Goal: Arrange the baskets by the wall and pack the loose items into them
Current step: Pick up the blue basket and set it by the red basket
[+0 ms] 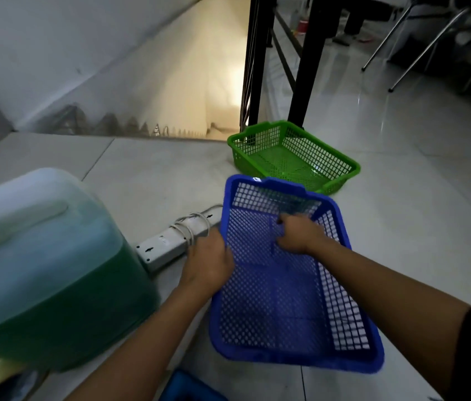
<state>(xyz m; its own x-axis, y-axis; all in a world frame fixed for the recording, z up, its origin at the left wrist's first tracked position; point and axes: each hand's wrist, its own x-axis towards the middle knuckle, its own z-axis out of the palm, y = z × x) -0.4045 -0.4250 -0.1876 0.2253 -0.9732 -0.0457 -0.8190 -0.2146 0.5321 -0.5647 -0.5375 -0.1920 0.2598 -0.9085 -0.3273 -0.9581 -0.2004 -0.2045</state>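
Observation:
A blue mesh basket (286, 299) lies on the floor tiles in front of me, tilted up on its left side. My left hand (208, 261) grips its left rim. My right hand (298, 233) reaches inside it, fingers curled against the mesh bottom near the far end; whether they hold anything small I cannot tell. An empty green mesh basket (292, 154) stands just beyond it, near a black metal post (306, 62). A white power strip (170, 241) with its cord coiled on top lies left of the blue basket, partly under my left hand.
A large translucent jug of green liquid (40, 267) stands at the near left. An open stairwell (199, 82) drops away behind the floor's edge. Chair legs (419, 44) and a standing person's legs (350, 21) are at the far right. Another blue object (188, 386) peeks in at the bottom edge.

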